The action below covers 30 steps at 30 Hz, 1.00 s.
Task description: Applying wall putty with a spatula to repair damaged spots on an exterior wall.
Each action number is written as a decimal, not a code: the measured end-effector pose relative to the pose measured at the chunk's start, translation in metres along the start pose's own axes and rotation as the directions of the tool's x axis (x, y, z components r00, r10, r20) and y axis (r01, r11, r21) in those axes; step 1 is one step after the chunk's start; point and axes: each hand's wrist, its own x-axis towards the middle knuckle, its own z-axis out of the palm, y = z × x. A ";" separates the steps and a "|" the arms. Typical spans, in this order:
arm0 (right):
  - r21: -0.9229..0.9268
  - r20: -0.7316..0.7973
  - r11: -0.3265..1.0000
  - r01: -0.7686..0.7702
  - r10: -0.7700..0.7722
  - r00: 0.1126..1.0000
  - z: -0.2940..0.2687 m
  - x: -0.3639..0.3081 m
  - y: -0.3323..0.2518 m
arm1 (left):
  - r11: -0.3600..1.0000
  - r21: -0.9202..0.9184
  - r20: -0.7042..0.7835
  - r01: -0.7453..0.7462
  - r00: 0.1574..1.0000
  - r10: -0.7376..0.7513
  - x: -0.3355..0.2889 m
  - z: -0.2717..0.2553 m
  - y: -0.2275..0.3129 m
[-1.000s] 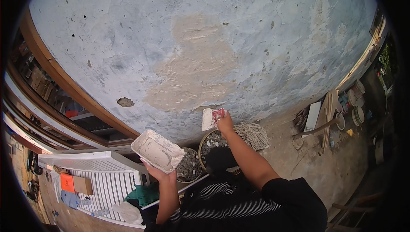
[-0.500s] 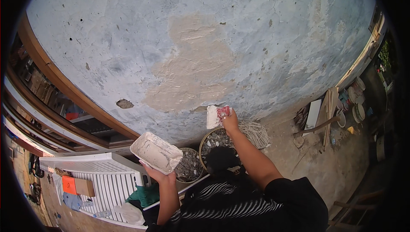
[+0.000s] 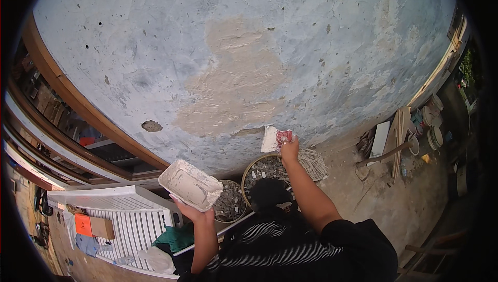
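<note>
My right hand (image 3: pixel 289 149) grips a putty knife (image 3: pixel 271 139) by its red handle. Its wide blade is coated in whitish filler and is at the lower part of the wall, by the right end of a small bare gap (image 3: pixel 248 132); whether it touches cannot be told. Above that spreads a large beige filler patch (image 3: pixel 236 79) on the worn blue-grey wall (image 3: pixel 353 38). With my left hand (image 3: pixel 194 213) I hold up a rectangular tub (image 3: pixel 189 184) from beneath, tilted, its inside smeared with beige filler.
Two round containers of rubble, the larger one (image 3: pixel 262 170) and a smaller one (image 3: pixel 228 204), stand at the wall's foot. Beside them lies a bundle of pale strands (image 3: pixel 312 166). A white slatted piece (image 3: pixel 124 219) is at left; a wooden-handled tool (image 3: pixel 386 153) and buckets (image 3: pixel 434 136) are at right.
My right hand and the putty knife have shifted a little to the right along the wall, uncovering more of the small gap. The left hand and tub have stayed nearly still.
</note>
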 end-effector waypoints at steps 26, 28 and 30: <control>0.121 0.089 0.991 -0.065 0.054 0.995 0.005 -0.018 -0.047 | 0.999 -0.006 0.010 0.032 0.999 -0.032 -0.003 0.004 -0.006; 0.095 -0.006 0.994 -0.062 0.063 0.998 -0.003 -0.017 -0.042 | 0.999 -0.009 0.009 0.031 0.999 -0.031 -0.005 0.009 -0.007; 0.068 -0.104 0.996 -0.062 0.068 0.992 -0.005 -0.016 -0.035 | 0.999 -0.013 0.008 0.034 0.999 -0.034 -0.006 0.011 -0.008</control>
